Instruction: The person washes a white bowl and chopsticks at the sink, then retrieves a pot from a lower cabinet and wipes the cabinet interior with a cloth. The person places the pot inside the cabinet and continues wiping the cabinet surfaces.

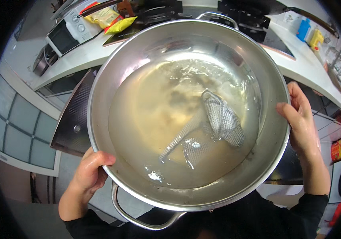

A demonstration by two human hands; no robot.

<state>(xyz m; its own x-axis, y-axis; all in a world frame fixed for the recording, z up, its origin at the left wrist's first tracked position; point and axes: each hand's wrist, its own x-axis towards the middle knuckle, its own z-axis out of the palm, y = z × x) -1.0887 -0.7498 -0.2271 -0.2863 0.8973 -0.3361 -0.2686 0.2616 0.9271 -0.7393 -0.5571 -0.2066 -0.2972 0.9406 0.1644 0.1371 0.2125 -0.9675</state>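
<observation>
Both of my hands hold a wide stainless steel pot (185, 199) by its rim, close in front of my body. My left hand (91, 170) grips the lower left of the rim, thumb over the inside. On the right side, my right hand (300, 119) clasps the rim with its thumb resting on the inner wall. Cloudy, yellowish water (155, 98) partly fills the pot. A grey mesh-like cloth (222, 118) lies crumpled in the water, part of it above the surface and part under. One loop handle (149, 224) points toward me, the other (218, 16) away.
Beyond the pot runs a white countertop (303, 67) with a black cooktop (278, 44). A microwave (68, 33) and yellow snack-like bags (110, 19) stand at the left. Blue (303, 30) and yellow bottles (317, 38) stand at the right, near a sink area. A glass-paned door (24, 119) is at far left.
</observation>
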